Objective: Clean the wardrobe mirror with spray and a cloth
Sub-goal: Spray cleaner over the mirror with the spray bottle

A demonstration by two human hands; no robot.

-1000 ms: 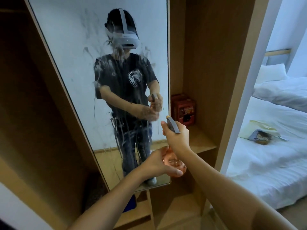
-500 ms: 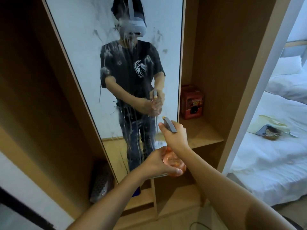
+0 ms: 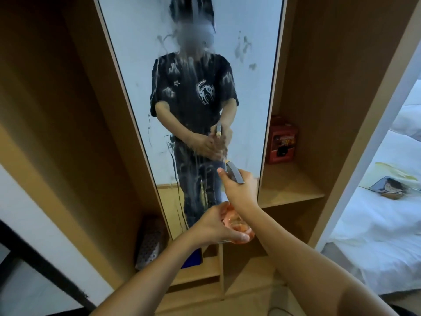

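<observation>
Head view: spraying is the step in hand. The right hand [image 3: 239, 190] has its grip wrapped round the head of the spray bottle [image 3: 237, 226], fingers at the grey trigger [image 3: 234, 175], nozzle aimed at the mirror [image 3: 193, 65]. The left hand [image 3: 214, 226] cups the orange body from below. Streaks and runs already cover the glass, so wiping looks due next, which calls for a cloth; none shows here. Right of the mirror, a red box [image 3: 281, 140] sits on a shelf [image 3: 289, 190], and farther right lies a bed [image 3: 376, 224]. Nothing stands between bottle and glass.
</observation>
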